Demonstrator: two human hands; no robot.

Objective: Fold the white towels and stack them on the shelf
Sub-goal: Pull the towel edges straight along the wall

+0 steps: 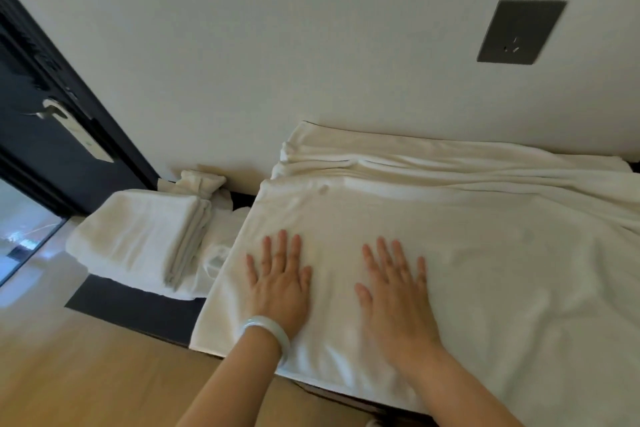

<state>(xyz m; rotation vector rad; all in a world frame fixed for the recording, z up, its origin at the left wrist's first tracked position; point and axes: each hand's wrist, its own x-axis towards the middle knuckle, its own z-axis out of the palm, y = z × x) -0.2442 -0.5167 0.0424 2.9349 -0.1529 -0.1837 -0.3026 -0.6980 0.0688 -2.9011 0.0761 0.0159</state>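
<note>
While both palms press flat, fingers straight, left hand (280, 282) and right hand (394, 295) rest side by side on the white towel (467, 253), spread on the dark shelf (138, 312), its long axis seemingly left-right; a folded stack (138, 246) lies just left.

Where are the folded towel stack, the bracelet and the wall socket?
folded towel stack (138, 236), head view, top face.
bracelet (273, 326), head view, band on the left wrist.
wall socket (521, 32), head view, middle of plate.
</note>
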